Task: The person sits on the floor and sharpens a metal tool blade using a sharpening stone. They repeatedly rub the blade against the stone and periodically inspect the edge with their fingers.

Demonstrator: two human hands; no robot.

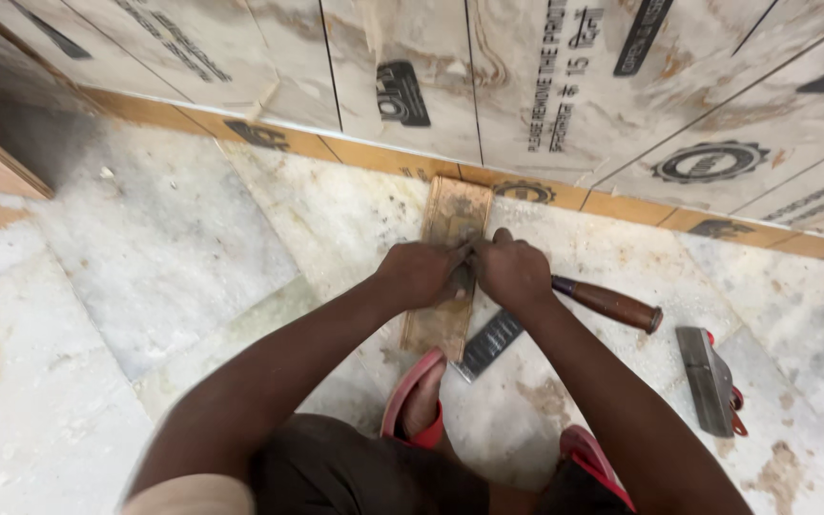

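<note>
My left hand point(419, 272) and my right hand point(512, 270) meet over a long, worn wooden block point(450, 215) that lies on the floor with its far end against the wall. Both hands are closed on a small dark flat piece point(463, 278) pressed onto the block; most of it is hidden by my fingers. A rasp point(490, 343) with a brown wooden handle point(612, 305) lies on the floor just under my right wrist.
A grey metal tool with a red part point(708, 377) rests on the floor at the right. My feet in red sandals point(417, 401) are close to the block's near end. Film-covered wall panels point(402, 67) with a wooden skirting point(364, 153) run along the back. The stone floor point(145, 248) is dusty.
</note>
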